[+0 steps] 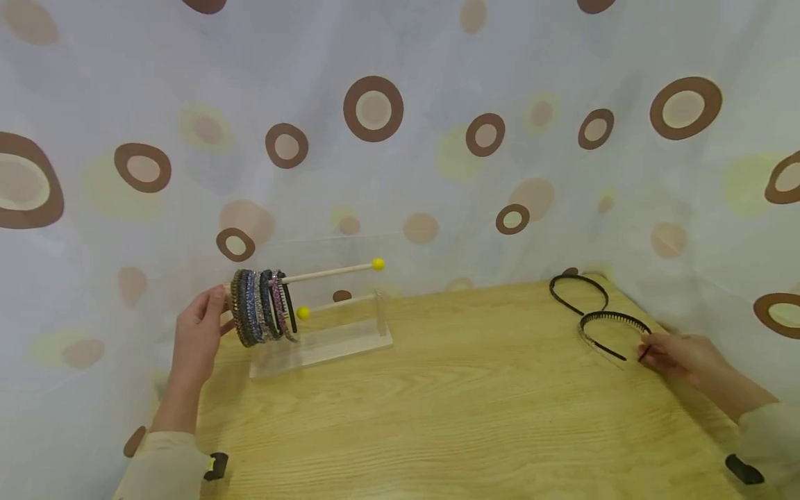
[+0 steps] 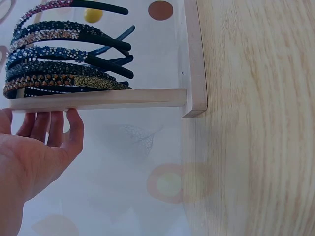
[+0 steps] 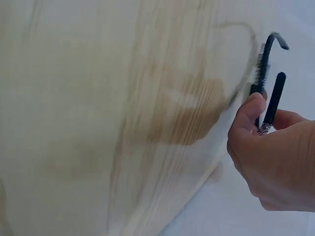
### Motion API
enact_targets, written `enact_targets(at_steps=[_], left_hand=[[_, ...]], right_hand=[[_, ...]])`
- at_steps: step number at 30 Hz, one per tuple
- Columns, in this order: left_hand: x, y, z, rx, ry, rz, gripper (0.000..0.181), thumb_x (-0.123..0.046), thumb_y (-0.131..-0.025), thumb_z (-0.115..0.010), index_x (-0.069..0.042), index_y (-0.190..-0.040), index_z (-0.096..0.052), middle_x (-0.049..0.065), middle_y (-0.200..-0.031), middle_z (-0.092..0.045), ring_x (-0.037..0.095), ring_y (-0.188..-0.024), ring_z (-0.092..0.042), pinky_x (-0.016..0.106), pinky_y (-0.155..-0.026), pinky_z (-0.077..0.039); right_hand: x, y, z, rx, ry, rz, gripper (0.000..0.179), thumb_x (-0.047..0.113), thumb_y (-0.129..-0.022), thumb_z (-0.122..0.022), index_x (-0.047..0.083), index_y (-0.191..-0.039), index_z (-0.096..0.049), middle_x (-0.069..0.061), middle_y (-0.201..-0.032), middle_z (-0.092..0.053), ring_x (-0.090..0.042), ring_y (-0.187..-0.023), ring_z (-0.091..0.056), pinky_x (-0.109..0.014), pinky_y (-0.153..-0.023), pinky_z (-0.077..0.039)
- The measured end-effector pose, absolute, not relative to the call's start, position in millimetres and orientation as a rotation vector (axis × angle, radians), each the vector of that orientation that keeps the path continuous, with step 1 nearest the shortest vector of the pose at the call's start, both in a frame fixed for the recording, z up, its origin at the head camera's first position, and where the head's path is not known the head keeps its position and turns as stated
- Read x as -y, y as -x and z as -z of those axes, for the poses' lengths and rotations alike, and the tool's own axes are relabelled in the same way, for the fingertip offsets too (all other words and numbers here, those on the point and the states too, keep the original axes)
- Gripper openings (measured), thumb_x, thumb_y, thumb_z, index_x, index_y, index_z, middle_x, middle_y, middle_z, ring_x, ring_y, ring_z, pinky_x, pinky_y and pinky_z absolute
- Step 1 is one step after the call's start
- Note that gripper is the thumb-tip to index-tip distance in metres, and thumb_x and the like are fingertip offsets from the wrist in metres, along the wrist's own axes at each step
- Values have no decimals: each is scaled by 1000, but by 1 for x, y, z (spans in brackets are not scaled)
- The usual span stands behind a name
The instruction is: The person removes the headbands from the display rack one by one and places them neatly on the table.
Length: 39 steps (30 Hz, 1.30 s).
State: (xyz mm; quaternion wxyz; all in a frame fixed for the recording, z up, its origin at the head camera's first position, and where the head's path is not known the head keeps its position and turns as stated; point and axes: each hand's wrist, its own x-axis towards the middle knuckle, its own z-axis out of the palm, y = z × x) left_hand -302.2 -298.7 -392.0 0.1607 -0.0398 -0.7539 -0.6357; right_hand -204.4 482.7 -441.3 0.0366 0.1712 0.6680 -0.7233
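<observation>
Currently left hand (image 1: 198, 332) relaxed, fingers straight against rack (image 1: 325, 340) end; right hand (image 1: 678, 355) pinches toothed headband (image 1: 612, 326) tip.

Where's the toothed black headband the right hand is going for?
In the head view the toothed headband lies at the table's far right, just nearer than a plain black headband. The right hand pinches its near end.

On the desk (image 1: 450, 403), a rack (image 1: 325, 333) stands at the back left with headbands (image 1: 262, 316) hanging on its upper rod (image 1: 331, 271). Two more headbands lie at the back right: one (image 1: 578, 292) behind the other (image 1: 609, 330).
</observation>
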Motion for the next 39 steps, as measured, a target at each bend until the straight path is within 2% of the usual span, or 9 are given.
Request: enact_targets(at_steps=[2, 5, 8, 10, 13, 19, 31, 34, 39], left_hand=[[299, 301, 392, 2156, 109, 1812, 63, -49, -106, -46, -1, -146, -51, 1, -114, -60, 13, -113, -55, 18, -82, -56], [300, 301, 392, 2158, 105, 1814, 63, -49, -106, -46, -1, -146, -51, 1, -115, -60, 13, -113, -55, 18, -82, -56], [301, 303, 394, 2159, 102, 1816, 62, -49, -106, -46, -2, -146, -51, 0, -115, -61, 13, -113, -55, 19, -83, -56], [302, 304, 394, 2156, 100, 1822, 62, -49, -105, -46, -2, -146, -52, -1, -115, -61, 12, -113, -55, 19, -83, -56], [302, 305, 394, 2153, 102, 1824, 62, -49, -105, -46, -2, -145, -52, -1, -116, -62, 13, -113, -55, 19, -84, -56], [302, 306, 393, 2164, 90, 1814, 64, -51, -105, -46, -2, -146, -51, 2, -119, -60, 13, -114, -55, 18, -83, -56], [301, 306, 393, 2168, 92, 1811, 63, -49, -106, -46, -1, -146, -51, 2, -118, -60, 13, -113, -55, 19, -83, -56], [302, 305, 393, 2159, 90, 1830, 63, -50, -106, -46, -1, -146, -51, 2, -118, -60, 13, -114, -55, 19, -83, -56], [299, 305, 392, 2104, 95, 1889, 64, -49, -105, -50, 1, -145, -51, 2, -116, -61, 15, -113, -55, 18, -82, -56]], right_hand=[[-487, 206, 443, -2126, -459, 2194, 29, 7, -105, -57, 17, -85, -76, -5, -84, -74, -17, -77, -72, -29, -70, -61], [-495, 209, 448, -2377, -365, 2007, 17, 9, -104, -60, -1, -107, -74, 6, -87, -72, -13, -80, -72, -30, -71, -61], [-500, 213, 452, -2624, -349, 1724, 43, 16, -104, -62, -21, -125, -58, 9, -92, -71, -12, -80, -71, -28, -71, -60], [-501, 215, 454, -2722, -349, 1573, 57, 20, -105, -62, -27, -133, -45, 6, -95, -71, -12, -80, -70, -28, -71, -59], [-501, 218, 456, -2785, -373, 1477, 57, 22, -105, -62, -25, -134, -46, 2, -95, -72, -10, -79, -68, -23, -70, -57], [-505, 225, 467, -2899, -398, 1462, 51, 20, -101, -68, -23, -124, -56, 2, -90, -71, -7, -74, -66, -28, -65, -59], [-496, 227, 474, -3202, -383, 1146, 37, 19, -98, -71, -16, -111, -67, -15, -90, -73, -6, -68, -63, -25, -57, -55], [-487, 227, 464, -3293, -300, 1057, 38, 22, -99, -70, -14, -112, -67, -20, -94, -72, -12, -71, -64, -28, -56, -54], [-455, 232, 437, -3346, -112, 974, 46, 32, -101, -68, -11, -119, -66, -28, -106, -69, -34, -85, -66, -32, -59, -54]])
